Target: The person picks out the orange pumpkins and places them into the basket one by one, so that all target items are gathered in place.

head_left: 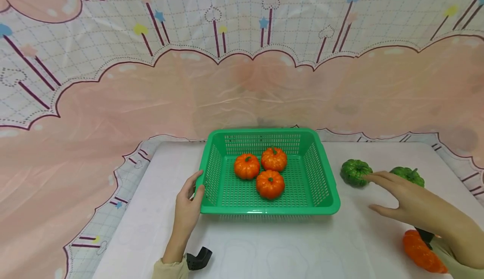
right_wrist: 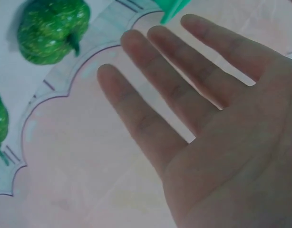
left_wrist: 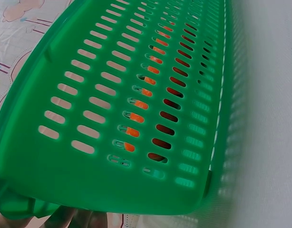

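A green plastic basket (head_left: 270,210) with slotted sides holds three small orange pumpkins (head_left: 247,167). My left hand (head_left: 188,205) grips its left rim; in the left wrist view its fingers (left_wrist: 82,218) show below the basket's edge. My right hand (head_left: 410,199) hovers over the table's right side, holding nothing, its fingers straight and spread in the right wrist view. Beyond its fingertips sits a green ribbed vegetable (head_left: 355,172), like a small pumpkin or bell pepper. A second green one (head_left: 409,175) is partly hidden behind that hand.
An orange ribbed vegetable (head_left: 421,251) lies at the front right, partly covered by the right wrist. All of this stands on a white table (head_left: 261,249). A printed pink cloth (head_left: 242,98) hangs behind the table and spreads around its sides.
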### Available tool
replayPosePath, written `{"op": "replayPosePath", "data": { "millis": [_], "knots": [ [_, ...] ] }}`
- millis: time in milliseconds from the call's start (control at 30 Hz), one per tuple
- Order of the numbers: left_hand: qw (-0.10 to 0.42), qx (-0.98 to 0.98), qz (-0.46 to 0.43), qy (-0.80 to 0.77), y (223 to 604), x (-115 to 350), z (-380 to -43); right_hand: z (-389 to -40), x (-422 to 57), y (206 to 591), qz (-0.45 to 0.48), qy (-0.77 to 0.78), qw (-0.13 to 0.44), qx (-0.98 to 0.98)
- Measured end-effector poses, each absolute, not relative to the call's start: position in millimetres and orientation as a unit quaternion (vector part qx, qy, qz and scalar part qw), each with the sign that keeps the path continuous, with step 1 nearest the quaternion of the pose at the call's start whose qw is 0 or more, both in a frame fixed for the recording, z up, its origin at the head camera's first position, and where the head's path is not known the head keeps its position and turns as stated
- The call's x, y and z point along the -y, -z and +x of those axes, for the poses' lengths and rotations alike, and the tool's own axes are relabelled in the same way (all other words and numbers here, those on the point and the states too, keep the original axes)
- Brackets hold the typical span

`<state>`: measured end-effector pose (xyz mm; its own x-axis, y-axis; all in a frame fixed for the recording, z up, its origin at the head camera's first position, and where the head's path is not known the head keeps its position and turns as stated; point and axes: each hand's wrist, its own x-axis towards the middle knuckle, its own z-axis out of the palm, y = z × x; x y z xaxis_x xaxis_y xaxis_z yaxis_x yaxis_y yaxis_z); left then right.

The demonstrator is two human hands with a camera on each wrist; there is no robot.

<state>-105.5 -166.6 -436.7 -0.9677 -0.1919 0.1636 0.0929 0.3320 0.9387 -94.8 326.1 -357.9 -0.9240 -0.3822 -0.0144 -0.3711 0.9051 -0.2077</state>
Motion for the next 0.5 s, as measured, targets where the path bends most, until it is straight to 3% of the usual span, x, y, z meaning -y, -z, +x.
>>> {"op": "replayPosePath", "data": {
  "millis": [500],
  "knots": [
    [0.123,0.806,0.028,0.578,437,167,-105,-94,-359,369,-0.141,0.084,0.058,-0.985]
  ]
}}
